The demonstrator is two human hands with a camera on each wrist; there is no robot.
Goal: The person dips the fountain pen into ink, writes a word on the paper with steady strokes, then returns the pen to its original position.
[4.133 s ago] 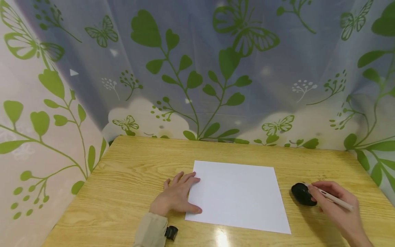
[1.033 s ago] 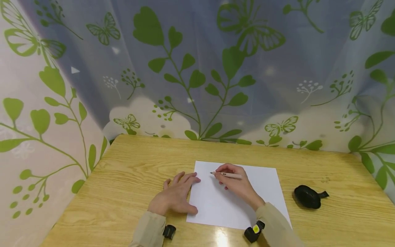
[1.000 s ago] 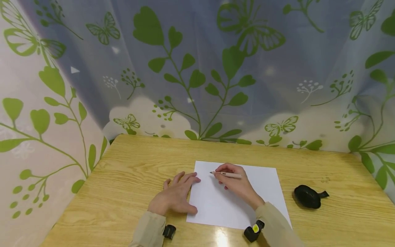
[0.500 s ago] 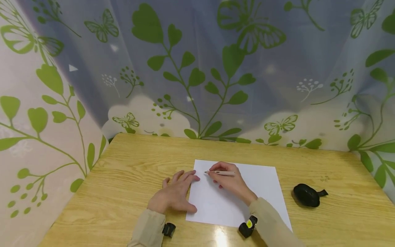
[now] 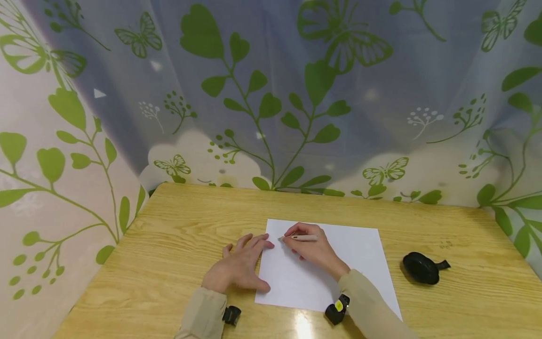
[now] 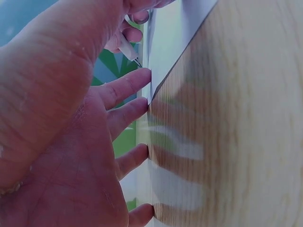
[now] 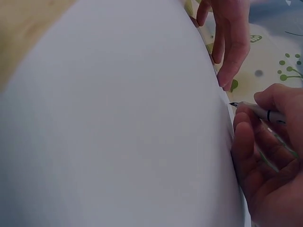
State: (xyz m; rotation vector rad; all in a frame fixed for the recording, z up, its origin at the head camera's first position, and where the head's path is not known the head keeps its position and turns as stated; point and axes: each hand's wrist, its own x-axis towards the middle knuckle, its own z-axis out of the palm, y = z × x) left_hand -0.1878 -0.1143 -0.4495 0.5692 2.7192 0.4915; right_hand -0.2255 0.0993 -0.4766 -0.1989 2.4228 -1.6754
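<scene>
1. The left hand [image 5: 240, 268] lies spread wide, holding nothing, thumb and 2 fingertips at the left edge of the white paper [image 5: 366, 259], flat on the wooden table [image 5: 190, 216].
2. The right hand [image 5: 314, 248] pinches a pale pen [image 5: 307, 238] over the paper's upper left.
3. A black object [image 5: 420, 268] sits beyond.

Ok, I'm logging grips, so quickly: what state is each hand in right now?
Left hand: open, resting at the left edge of the paper.
Right hand: closed, holding a pen.
</scene>
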